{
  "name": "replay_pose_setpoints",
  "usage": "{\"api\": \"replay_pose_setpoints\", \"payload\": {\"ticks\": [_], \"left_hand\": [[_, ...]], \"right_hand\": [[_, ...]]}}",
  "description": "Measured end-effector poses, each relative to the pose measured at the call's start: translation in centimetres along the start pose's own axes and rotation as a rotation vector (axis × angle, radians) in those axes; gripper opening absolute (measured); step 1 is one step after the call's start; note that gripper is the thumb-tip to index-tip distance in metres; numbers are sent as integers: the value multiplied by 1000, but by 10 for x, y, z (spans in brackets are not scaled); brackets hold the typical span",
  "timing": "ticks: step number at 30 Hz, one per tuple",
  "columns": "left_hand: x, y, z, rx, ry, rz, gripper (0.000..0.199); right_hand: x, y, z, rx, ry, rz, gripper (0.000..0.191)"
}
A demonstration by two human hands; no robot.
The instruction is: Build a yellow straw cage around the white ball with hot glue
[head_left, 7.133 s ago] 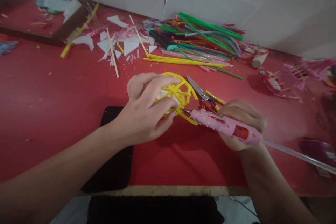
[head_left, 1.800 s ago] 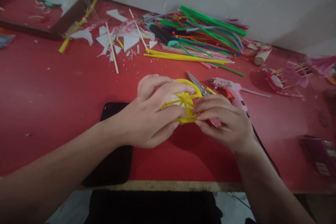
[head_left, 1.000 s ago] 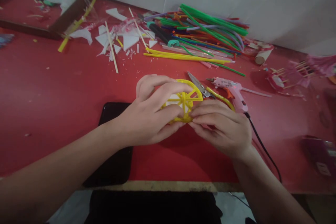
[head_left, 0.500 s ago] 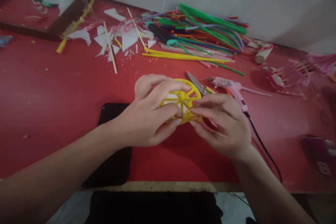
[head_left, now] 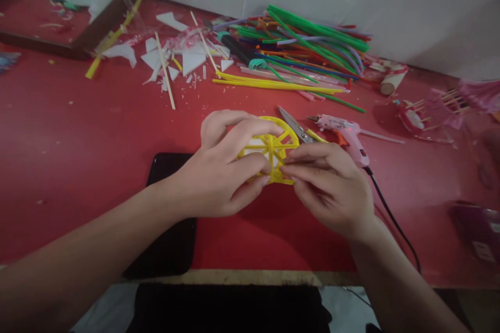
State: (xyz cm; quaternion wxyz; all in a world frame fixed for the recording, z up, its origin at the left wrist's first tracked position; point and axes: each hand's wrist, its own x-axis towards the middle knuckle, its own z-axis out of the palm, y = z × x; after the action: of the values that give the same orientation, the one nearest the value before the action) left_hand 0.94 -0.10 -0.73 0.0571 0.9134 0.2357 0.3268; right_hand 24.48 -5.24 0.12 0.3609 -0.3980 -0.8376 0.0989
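A round yellow openwork piece (head_left: 288, 132) with crossing struts and something white inside is held above the red table (head_left: 242, 244). My left hand (head_left: 230, 166) wraps round its left side, fingers over the top and thumb below. On its right edge, the fingertips of my right hand (head_left: 332, 182) pinch the yellow piece near its lower right. Just behind my right hand lie scissors (head_left: 297, 126) with yellow and orange handles. A pink glue gun (head_left: 347, 135) rests to the right of them.
A black phone (head_left: 172, 244) lies under my left forearm. At the back are coloured pipe cleaners (head_left: 312, 41), white scraps (head_left: 193, 61) and wooden sticks (head_left: 165, 70). A black cable (head_left: 390, 213) runs down on the right, beside a dark red object (head_left: 472, 229).
My right thumb and fingertips have shifted slightly at the lower right edge of the yellow piece. My left hand keeps its hold.
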Motion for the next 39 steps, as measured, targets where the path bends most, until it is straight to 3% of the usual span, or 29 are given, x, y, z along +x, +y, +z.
{"api": "replay_pose_setpoints", "payload": {"ticks": [13,19,39], "left_hand": [[0,0,-1,29,6,8,6],[0,0,-1,34,4,-3,8],[-1,0,-1,76,36,15,6]], "right_hand": [[0,0,-13,121,-130,-8,37],[1,1,-7,46,-65,-12,25],[-2,-3,0,-89,-31,-75,19]]}}
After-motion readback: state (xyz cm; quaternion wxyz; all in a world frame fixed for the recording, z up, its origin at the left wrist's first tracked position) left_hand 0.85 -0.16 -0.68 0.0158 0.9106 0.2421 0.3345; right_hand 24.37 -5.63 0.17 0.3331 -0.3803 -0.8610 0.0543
